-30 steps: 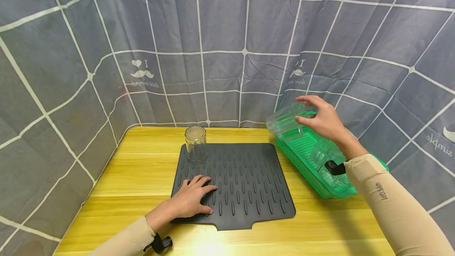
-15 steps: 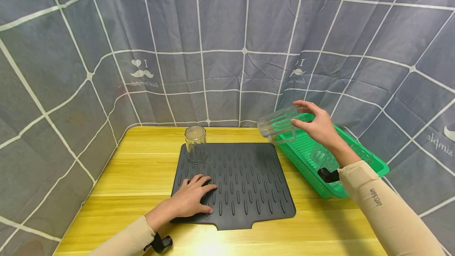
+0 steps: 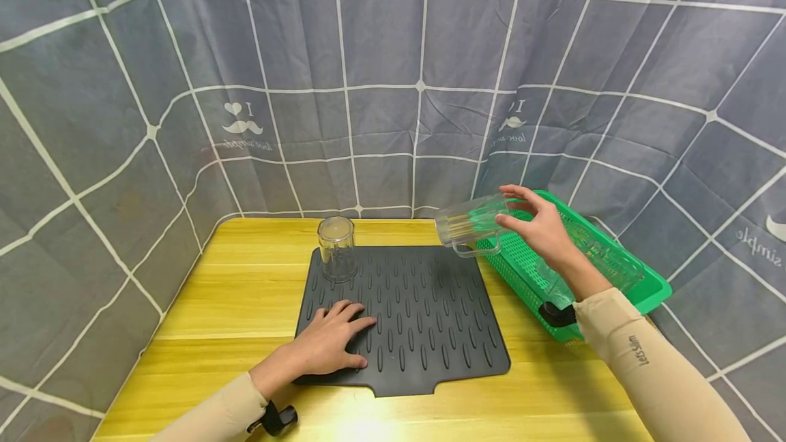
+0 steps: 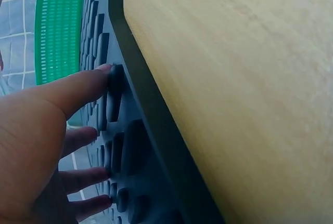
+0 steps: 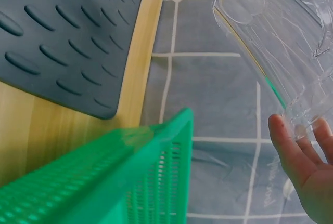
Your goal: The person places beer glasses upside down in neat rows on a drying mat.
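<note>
"While the right hand (image 3: 540, 227) is positioned over the work surface, state its grip and load."

"Thumb and fingers pinch one end of a clear, ribbed glass mug (image 3: 473, 220). The mug is tilted in the air, handle (image 3: 476, 254) on its lower side. Position: above the far right corner of a dark grey, rectangular, ridged mat (image 3: 424, 312), beside the far left end of a green, perforated plastic basket (image 3: 518, 290). Which end is gripped cannot be determined."

"State the left hand (image 3: 331, 343)."

"Fingers and thumb are spread and rest on the near left area of the mat."

"List the remaining items."

"A clear, ribbed glass vessel (image 3: 338, 251) stands on end at the mat's far left corner. The basket, right of the mat, contains clear glassware (image 3: 604, 258), partly hidden by the right arm; the piece count cannot be determined. Mat and basket occupy a yellow wood-grain table (image 3: 233, 292). A grey fabric curtain with white grid lines (image 3: 381, 39) encloses the far, left and right sides."
</note>
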The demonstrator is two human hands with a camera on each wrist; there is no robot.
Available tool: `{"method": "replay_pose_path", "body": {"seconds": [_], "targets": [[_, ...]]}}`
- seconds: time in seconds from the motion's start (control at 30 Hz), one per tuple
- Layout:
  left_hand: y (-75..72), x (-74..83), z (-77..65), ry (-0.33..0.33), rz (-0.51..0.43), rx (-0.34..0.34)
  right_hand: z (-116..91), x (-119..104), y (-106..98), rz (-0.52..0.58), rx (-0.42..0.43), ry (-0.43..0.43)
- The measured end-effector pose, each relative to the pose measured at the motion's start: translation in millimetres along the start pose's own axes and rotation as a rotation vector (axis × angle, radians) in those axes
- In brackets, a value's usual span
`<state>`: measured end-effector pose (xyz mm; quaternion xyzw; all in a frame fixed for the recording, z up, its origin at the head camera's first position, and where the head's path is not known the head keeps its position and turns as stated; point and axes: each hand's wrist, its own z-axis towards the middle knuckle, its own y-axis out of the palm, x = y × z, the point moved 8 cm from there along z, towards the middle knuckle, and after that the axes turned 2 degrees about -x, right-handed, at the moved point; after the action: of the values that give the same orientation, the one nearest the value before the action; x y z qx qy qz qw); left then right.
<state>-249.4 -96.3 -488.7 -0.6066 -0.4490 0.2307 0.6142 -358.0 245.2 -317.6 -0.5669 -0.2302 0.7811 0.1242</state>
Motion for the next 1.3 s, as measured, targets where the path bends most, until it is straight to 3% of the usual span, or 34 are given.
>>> {"method": "replay_pose_path", "body": {"seconds": [0.33,0.6,0.8,1.3], "targets": [[-8.4,0.2,-0.7,-0.019,0.009,0.025,-4.9,6.0,14.4,0.093,-0.009,0.009],[-19.8,3.2,4.4,-0.010,-0.028,0.116,-10.9,15.9,28.3,0.192,-0.034,0.037],[-31.5,7.5,11.0,-0.012,-0.114,0.180,-14.6,23.7,38.3,0.274,-0.050,0.070],[-55.3,14.6,22.2,-0.031,-0.318,0.317,-19.6,39.9,63.6,0.331,-0.069,0.118]]}}
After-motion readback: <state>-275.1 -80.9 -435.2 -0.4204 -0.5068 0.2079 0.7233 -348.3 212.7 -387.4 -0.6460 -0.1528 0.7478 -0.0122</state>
